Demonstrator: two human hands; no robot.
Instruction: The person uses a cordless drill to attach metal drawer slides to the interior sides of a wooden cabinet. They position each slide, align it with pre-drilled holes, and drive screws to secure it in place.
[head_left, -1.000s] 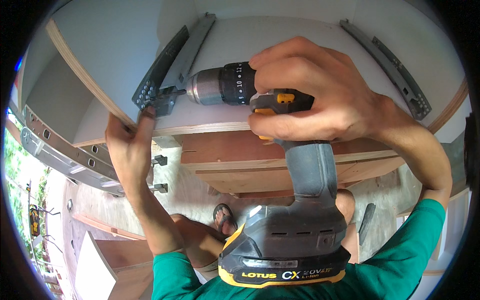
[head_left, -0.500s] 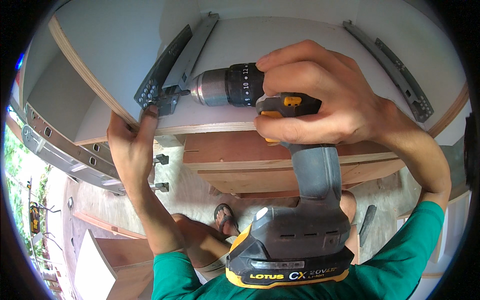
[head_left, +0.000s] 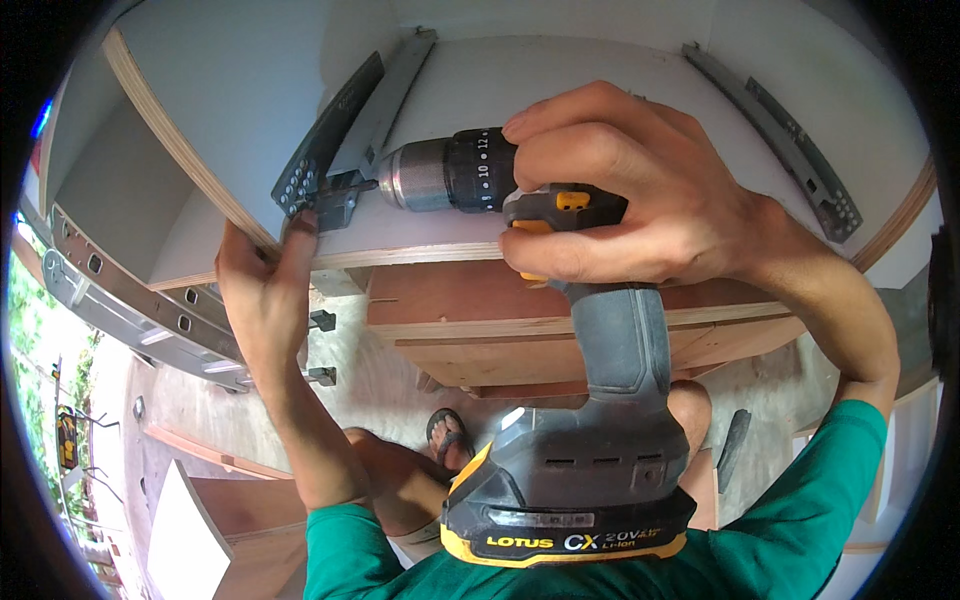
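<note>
My right hand [head_left: 640, 190] is wrapped around a black and yellow cordless drill [head_left: 620, 335], which lies sideways with its chuck [head_left: 415, 175] pointing left. The bit's tip reaches the front end of a grey metal drawer slide [head_left: 325, 150] on the cabinet's left inner wall. With its thumb on that front end, my left hand [head_left: 265, 270] grips around the front edge of the side panel [head_left: 180, 140]. Its other fingers are mostly hidden behind the panel. The screw or hole at the bit's tip is too small to make out.
A matching drawer slide [head_left: 785, 150] is on the right inner wall. Below the cabinet floor stand brown wooden boxes [head_left: 480, 295]. An aluminium ladder [head_left: 140, 310] lies along the left, and a white-faced wooden box [head_left: 195, 525] stands at lower left. A dark metal strip [head_left: 735, 450] lies on the floor.
The drill and my right hand have shifted slightly left, and the battery end has risen a little. My left hand stays in nearly the same place at the slide.
</note>
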